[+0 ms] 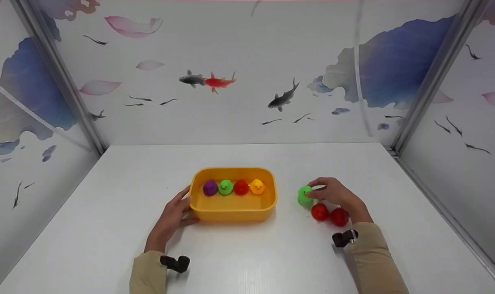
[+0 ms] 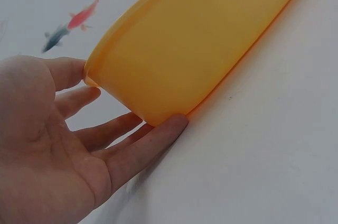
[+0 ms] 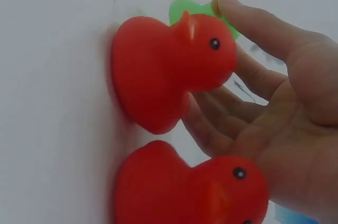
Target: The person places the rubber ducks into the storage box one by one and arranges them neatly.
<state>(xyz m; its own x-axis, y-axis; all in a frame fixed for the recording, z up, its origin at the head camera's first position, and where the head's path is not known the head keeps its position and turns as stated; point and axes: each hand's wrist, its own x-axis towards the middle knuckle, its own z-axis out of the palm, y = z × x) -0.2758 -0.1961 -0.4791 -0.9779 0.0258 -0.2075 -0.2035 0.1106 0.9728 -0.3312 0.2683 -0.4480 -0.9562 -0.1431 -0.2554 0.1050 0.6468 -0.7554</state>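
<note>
A yellow plastic basin (image 1: pixel 233 215) stands on the white table with a row of small rubber ducks inside: a purple duck (image 1: pixel 210 188), a green duck (image 1: pixel 225 187), a red duck (image 1: pixel 241 187) and a yellow duck (image 1: pixel 257 186). My left hand (image 1: pixel 172 216) touches the basin's left end, its fingers extended along the rim and lower corner. To the right of the basin, my right hand (image 1: pixel 333 192) pinches another green rubber duck (image 1: pixel 304 198) between thumb and fingers. Two red rubber ducks (image 3: pixel 153 73) sit on the table below that hand; in the right wrist view they partly hide the green one.
White panels printed with fish and petals close in the back (image 1: pixel 239 118) and both sides, with metal posts (image 1: pixel 435 77) at the corners. The white tabletop (image 1: pixel 239 257) extends in front of the basin. Black wrist cameras (image 1: pixel 176 263) sit at both tan sleeves.
</note>
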